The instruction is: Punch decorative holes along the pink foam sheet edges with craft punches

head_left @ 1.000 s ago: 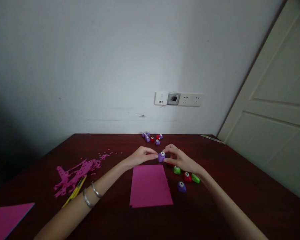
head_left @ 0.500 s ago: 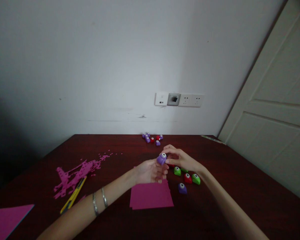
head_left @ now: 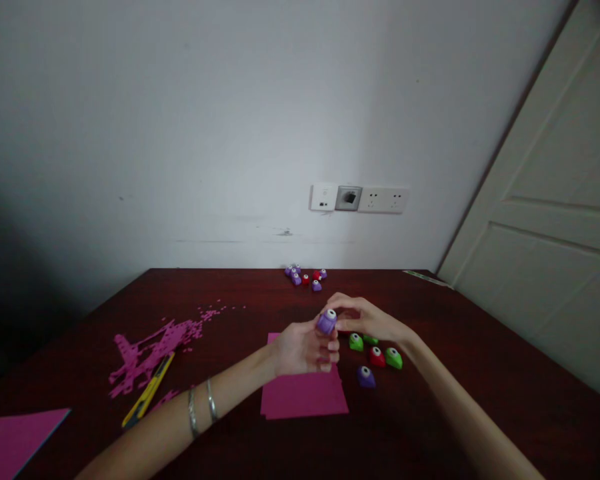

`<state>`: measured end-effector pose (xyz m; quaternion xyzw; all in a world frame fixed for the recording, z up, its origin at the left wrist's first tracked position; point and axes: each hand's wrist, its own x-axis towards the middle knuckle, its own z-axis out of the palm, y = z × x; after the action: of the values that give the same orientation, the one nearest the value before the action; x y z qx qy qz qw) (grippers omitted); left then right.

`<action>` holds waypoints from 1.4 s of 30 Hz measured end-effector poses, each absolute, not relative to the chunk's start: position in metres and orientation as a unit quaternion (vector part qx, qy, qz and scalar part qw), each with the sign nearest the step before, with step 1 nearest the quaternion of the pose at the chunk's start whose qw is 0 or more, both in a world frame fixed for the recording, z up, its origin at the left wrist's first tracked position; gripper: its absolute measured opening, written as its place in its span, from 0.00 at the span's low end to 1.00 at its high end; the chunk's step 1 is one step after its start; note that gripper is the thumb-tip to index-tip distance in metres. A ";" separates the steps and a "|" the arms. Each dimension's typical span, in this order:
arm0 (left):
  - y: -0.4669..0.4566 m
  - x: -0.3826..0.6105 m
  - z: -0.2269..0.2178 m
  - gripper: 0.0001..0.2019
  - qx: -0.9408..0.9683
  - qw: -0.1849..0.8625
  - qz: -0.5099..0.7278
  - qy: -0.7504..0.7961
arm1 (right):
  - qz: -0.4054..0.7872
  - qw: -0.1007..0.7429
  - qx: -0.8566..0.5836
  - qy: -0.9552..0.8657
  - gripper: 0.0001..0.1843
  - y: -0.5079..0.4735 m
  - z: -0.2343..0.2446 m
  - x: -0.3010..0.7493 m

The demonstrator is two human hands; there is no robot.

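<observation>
A small purple craft punch (head_left: 327,322) with a white-and-black button is held up between my two hands. My left hand (head_left: 303,347) is turned palm up, its fingers curled and its fingertips against the punch. From the right, my right hand (head_left: 373,320) pinches the same punch with thumb and fingers. Below my left hand lies a stack of pink paper (head_left: 305,397) on the table. Beside my right hand are green punches (head_left: 393,358), a red punch (head_left: 377,357) and another purple punch (head_left: 365,377). A further red one is partly hidden behind my right fingers.
Pink paper scraps (head_left: 140,353) and a yellow utility knife (head_left: 149,392) lie to the left on the dark table (head_left: 220,440). A pink sheet (head_left: 20,437) is at the near left corner. Several purple and red punches (head_left: 296,279) stand near the wall (head_left: 230,133).
The held punch has shifted slightly right and down and is turned a little. The fingers of my left hand have curled in more around it. My right hand has barely moved.
</observation>
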<state>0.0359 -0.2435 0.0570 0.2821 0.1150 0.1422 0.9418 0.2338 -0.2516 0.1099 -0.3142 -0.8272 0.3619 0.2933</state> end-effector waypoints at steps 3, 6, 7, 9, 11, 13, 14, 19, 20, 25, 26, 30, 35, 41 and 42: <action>-0.243 0.036 0.056 0.16 0.295 0.936 0.154 0.113 | 0.397 0.308 -0.330 -0.799 0.17 -0.252 0.111 0.234; -0.241 0.037 0.055 0.15 0.307 0.920 0.213 0.121 | 0.395 0.366 -0.401 -0.741 0.16 -0.252 0.110 0.234; -0.240 0.037 0.055 0.15 0.308 0.911 0.241 0.129 | 0.368 0.392 -0.437 -0.721 0.15 -0.252 0.109 0.233; -0.237 0.039 0.053 0.14 0.305 0.895 0.288 0.152 | 0.279 0.439 -0.508 -0.687 0.15 -0.255 0.107 0.227; -0.234 0.041 0.050 0.14 0.298 0.882 0.322 0.173 | 0.188 0.458 -0.551 -0.672 0.15 -0.262 0.107 0.218; -0.232 0.043 0.046 0.13 0.288 0.877 0.340 0.183 | 0.125 0.441 -0.570 -0.682 0.15 -0.270 0.106 0.206; -0.232 0.044 0.045 0.13 0.285 0.876 0.344 0.184 | 0.098 0.425 -0.580 -0.688 0.15 -0.274 0.106 0.200; -0.233 0.045 0.041 0.09 0.303 0.871 0.346 0.174 | 0.008 0.367 -0.623 -0.691 0.16 -0.283 0.105 0.183; -0.234 0.045 0.041 0.09 0.306 0.870 0.347 0.173 | 0.001 0.363 -0.628 -0.689 0.16 -0.282 0.104 0.182; -0.234 0.045 0.042 0.10 0.306 0.866 0.350 0.186 | -0.010 0.362 -0.621 -0.695 0.13 -0.279 0.102 0.183; -0.234 0.045 0.042 0.10 0.308 0.866 0.349 0.186 | -0.009 0.363 -0.619 -0.697 0.12 -0.279 0.101 0.183; -0.234 0.045 0.040 0.12 0.329 0.865 0.330 0.184 | 0.011 0.368 -0.625 -0.688 0.09 -0.278 0.099 0.183; -0.227 0.041 0.044 0.18 0.444 0.802 0.343 0.205 | 0.028 0.400 -0.606 -0.687 0.08 -0.281 0.095 0.192; -0.223 0.020 0.061 0.11 0.828 0.411 0.281 0.258 | 0.096 0.428 -0.633 -0.638 0.12 -0.315 0.075 0.217; -0.225 0.015 0.063 0.11 0.861 0.359 0.261 0.248 | 0.101 0.431 -0.643 -0.625 0.13 -0.324 0.069 0.221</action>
<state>0.0152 -0.2253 0.0634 0.8612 0.2483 0.2609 0.3585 0.2207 -0.3236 0.0686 -0.6429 -0.6252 0.1008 0.4308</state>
